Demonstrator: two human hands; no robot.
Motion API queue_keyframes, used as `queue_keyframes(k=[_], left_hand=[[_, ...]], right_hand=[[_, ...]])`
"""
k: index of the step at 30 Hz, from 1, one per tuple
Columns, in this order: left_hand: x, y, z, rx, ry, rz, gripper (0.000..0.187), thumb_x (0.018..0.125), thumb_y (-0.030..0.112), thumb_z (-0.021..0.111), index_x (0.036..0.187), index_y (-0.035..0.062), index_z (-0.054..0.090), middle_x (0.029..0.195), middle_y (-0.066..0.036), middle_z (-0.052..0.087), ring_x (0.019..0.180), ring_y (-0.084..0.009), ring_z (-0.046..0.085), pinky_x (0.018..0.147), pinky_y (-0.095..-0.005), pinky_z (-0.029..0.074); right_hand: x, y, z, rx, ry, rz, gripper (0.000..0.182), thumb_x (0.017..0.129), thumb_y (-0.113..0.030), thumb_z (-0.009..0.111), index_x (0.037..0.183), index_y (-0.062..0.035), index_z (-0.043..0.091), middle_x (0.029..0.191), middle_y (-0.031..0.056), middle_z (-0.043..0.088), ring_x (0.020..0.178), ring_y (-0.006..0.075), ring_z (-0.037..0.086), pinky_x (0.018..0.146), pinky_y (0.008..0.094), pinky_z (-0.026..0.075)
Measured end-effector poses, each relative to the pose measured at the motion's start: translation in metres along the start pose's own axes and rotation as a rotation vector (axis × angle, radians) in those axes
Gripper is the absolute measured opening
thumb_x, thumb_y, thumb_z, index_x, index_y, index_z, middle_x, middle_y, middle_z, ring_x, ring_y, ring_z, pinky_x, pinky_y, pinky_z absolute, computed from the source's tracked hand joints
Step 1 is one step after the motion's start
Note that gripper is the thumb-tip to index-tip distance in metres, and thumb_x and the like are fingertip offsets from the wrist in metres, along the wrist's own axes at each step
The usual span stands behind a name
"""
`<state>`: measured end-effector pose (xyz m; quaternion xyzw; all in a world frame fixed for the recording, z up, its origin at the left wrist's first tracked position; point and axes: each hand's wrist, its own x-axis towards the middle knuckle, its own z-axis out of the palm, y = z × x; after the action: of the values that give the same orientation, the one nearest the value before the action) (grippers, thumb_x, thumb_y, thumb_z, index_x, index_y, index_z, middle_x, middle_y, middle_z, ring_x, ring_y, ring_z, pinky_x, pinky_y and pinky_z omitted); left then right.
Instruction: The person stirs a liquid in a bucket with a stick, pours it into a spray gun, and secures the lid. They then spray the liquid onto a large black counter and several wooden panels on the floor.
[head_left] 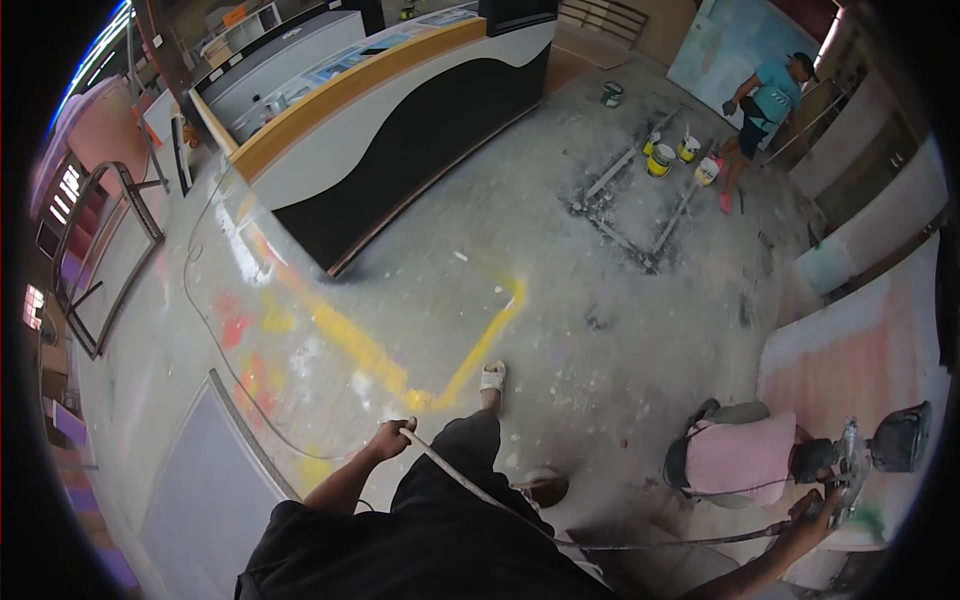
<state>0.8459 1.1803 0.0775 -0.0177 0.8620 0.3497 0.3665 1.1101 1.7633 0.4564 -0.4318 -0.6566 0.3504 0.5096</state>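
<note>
My left hand (pixel 392 437), at the lower middle, is closed around a pale hose (pixel 468 482). The hose crosses in front of my black shirt and runs to my right hand (pixel 815 508), on the lower right. That hand is wrapped round a silvery spray gun (pixel 852 462) with the hose leading up to its grip. Just beyond the spray gun is a black object (pixel 901 437) whose kind I cannot make out. A crouching person in a pink shirt (pixel 745 458) is close to the spray gun, partly behind it in view.
A long counter (pixel 420 150) with a black wave panel stands ahead. Paint buckets (pixel 660 160) sit near a person in a teal shirt (pixel 775 95). Painted boards (pixel 850 350) lean on the right. A grey panel (pixel 205 480) lies left; a thin hose (pixel 200 300) trails over the floor.
</note>
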Motion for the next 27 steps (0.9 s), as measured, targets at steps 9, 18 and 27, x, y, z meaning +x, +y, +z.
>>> queue_keyframes(k=[9, 18, 27], left_hand=[[0.168, 0.095, -0.023, -0.092, 0.089, -0.017, 0.054, 0.1, 0.048, 0.046, 0.093, 0.0, 0.07, 0.071, -0.019, 0.068, 0.073, -0.031, 0.069, 0.071, -0.0426, 0.052], [0.201, 0.161, -0.003, -0.262, 0.281, -0.261, 0.058, 0.1, 0.051, 0.047, 0.101, -0.0017, 0.07, 0.079, -0.022, 0.07, 0.081, -0.0326, 0.07, 0.077, -0.0428, 0.052], [0.21, 0.261, 0.09, -0.256, 0.728, -0.463, 0.061, 0.099, 0.054, 0.048, 0.101, -0.0026, 0.071, 0.087, -0.029, 0.07, 0.092, -0.041, 0.069, 0.082, -0.0435, 0.052]], right_hand=[[0.158, 0.062, 0.07, -0.432, -0.042, -0.397, 0.06, 0.093, 0.0, 0.061, 0.148, -0.0065, 0.04, 0.118, 0.0164, 0.067, 0.097, 0.0254, 0.062, 0.085, 0.036, 0.052], [0.285, 0.065, 0.25, -0.383, -0.184, -0.637, 0.044, 0.093, 0.002, 0.06, 0.135, -0.009, 0.052, 0.109, 0.0129, 0.067, 0.073, 0.015, 0.058, 0.063, 0.0264, 0.05], [0.418, 0.09, 0.514, -0.029, -0.325, -0.815, 0.042, 0.105, -0.034, 0.043, 0.103, 0.0042, 0.061, 0.096, 0.0099, 0.065, 0.071, 0.015, 0.056, 0.061, 0.027, 0.046]])
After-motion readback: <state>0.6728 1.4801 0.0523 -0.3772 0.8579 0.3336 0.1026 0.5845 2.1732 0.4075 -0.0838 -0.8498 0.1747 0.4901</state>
